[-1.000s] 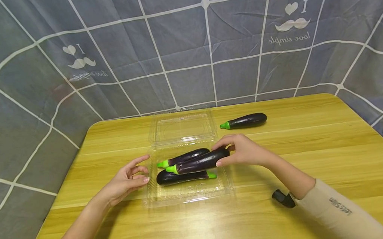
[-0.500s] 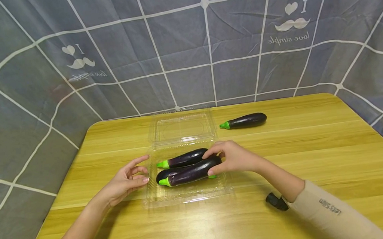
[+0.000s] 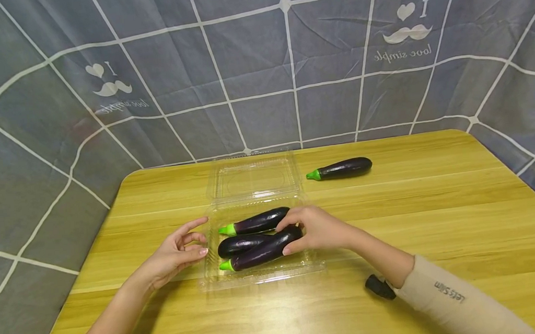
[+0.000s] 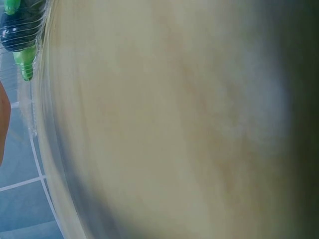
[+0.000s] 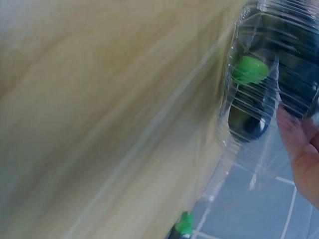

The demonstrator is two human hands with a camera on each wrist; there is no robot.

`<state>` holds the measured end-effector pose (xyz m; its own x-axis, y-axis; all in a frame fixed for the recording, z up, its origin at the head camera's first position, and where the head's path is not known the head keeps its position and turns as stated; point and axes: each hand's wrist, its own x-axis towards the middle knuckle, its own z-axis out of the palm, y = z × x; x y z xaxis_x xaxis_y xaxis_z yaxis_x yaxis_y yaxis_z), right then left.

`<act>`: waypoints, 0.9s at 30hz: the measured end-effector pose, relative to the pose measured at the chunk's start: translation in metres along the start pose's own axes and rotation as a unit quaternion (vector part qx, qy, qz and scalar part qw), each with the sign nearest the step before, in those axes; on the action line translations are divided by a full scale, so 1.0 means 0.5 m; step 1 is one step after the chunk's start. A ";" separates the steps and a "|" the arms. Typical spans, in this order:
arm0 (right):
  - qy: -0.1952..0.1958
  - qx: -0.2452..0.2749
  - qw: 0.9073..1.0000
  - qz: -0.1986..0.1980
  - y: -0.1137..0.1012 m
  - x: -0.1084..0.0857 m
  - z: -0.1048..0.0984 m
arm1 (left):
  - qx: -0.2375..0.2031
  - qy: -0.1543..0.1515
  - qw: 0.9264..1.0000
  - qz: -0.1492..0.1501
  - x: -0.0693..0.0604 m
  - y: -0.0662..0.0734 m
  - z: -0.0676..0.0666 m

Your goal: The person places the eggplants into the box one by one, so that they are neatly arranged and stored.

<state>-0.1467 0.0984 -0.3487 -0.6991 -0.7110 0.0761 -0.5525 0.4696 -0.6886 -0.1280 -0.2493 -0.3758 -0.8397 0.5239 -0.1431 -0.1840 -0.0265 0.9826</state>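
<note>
An open clear plastic clamshell container (image 3: 262,279) lies on the table with three dark purple eggplants in its base. My right hand (image 3: 317,228) grips the thick end of the front eggplant (image 3: 267,252), whose green stem points left. That eggplant lies slantwise against the middle eggplant (image 3: 233,245) and hides its right end. Behind them rests the back eggplant (image 3: 258,221), its right end beside my fingers. My left hand (image 3: 173,255) is at the container's left side, fingers loosely bent and holding nothing; whether it touches the rim I cannot tell. The right wrist view shows my right hand (image 5: 304,159) beyond the ribbed plastic wall.
Another eggplant (image 3: 347,168) lies on the wooden table (image 3: 416,202) at the back right. The container's lid (image 3: 255,182) is folded back flat towards the grey checked curtain (image 3: 263,115) that surrounds the table's far side.
My right hand has brought the gripped eggplant from atop the other two, leftward and nearer to me, down to the front of the container. The left hand has not moved.
</note>
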 end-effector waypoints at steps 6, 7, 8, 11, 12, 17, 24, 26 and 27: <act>-0.001 -0.029 1.000 -0.009 -0.007 0.003 0.008 | -0.004 0.002 1.000 -0.004 -0.001 0.002 0.003; -0.002 -0.031 0.999 -0.012 -0.008 0.004 0.009 | -0.003 0.002 1.000 -0.004 -0.001 0.003 0.003; -0.003 -0.031 0.999 -0.015 -0.008 0.004 0.010 | -0.003 0.002 1.000 -0.003 -0.001 0.003 0.003; -0.007 -0.034 0.999 -0.026 -0.010 0.004 0.012 | -0.003 0.003 1.000 -0.003 0.000 0.003 0.003; -0.008 -0.037 0.999 -0.031 -0.010 0.005 0.013 | -0.003 0.003 1.000 -0.002 0.000 0.002 0.003; -0.011 -0.057 0.997 -0.048 -0.010 0.006 0.018 | 0.000 0.003 1.000 -0.001 0.001 0.002 0.003; -0.017 -0.045 0.997 -0.061 -0.005 0.005 0.019 | -0.001 0.005 1.000 -0.002 0.000 0.003 0.003; -0.022 -0.036 0.997 -0.064 -0.004 0.004 0.018 | -0.001 0.004 1.000 -0.003 0.000 0.003 0.003; -0.026 -0.031 0.997 -0.064 -0.004 0.003 0.017 | -0.002 0.003 1.000 -0.003 0.000 0.003 0.003</act>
<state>-0.1427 0.0919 -0.3533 -0.5980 -0.7922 0.1214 -0.6636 0.4045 -0.6293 -0.1272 -0.2480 -0.3742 -0.8420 0.5184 -0.1492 -0.1902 -0.0265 0.9814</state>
